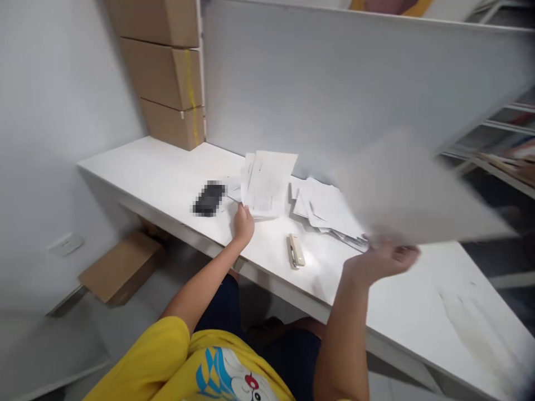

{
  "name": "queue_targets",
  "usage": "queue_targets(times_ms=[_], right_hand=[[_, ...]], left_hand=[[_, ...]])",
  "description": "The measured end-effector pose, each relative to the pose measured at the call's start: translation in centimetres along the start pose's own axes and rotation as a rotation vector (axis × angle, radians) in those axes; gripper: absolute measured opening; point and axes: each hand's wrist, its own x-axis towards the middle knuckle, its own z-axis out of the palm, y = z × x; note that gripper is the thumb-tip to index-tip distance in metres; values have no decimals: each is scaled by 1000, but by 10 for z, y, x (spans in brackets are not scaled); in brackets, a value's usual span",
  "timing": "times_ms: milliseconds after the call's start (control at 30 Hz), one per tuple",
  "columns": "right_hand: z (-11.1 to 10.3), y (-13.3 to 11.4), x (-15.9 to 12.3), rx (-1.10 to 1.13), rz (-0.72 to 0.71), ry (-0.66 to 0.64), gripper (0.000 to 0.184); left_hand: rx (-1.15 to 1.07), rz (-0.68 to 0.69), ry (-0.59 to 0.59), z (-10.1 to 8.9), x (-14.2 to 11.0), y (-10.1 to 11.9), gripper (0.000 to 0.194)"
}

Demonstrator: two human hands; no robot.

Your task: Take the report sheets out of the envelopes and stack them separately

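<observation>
My left hand (243, 224) grips the lower left corner of some printed sheets of paper (271, 178), tilted up over the desk. In my right hand (382, 257) is a large blank-looking sheet (409, 189), raised above the desk and blurred by motion. The fingers of this hand are partly hidden by it. Between my hands a cream stapler (296, 250) lies on the desk. Behind it rests a loose, uneven pile of papers (328, 206).
A dark pixelated object (209, 198) lies left of my left hand on the white desk (125, 161). Cardboard boxes (167, 75) are stacked at the far left end. A pale partition (334, 83) runs along the back. Another box (123, 266) sits below, and shelves (510, 128) stand at right.
</observation>
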Motion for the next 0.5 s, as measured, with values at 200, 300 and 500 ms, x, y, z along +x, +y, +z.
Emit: queue_targets(times_ms=[200, 300, 500], right_hand=[[82, -11, 10, 403, 248, -184, 24], [142, -29, -11, 535, 496, -276, 13], [220, -62, -64, 712, 1151, 32, 20]], left_hand=[[186, 14, -273, -2, -2, 9, 30], [293, 98, -358, -3, -4, 12, 28], [395, 60, -401, -4, -1, 15, 34]])
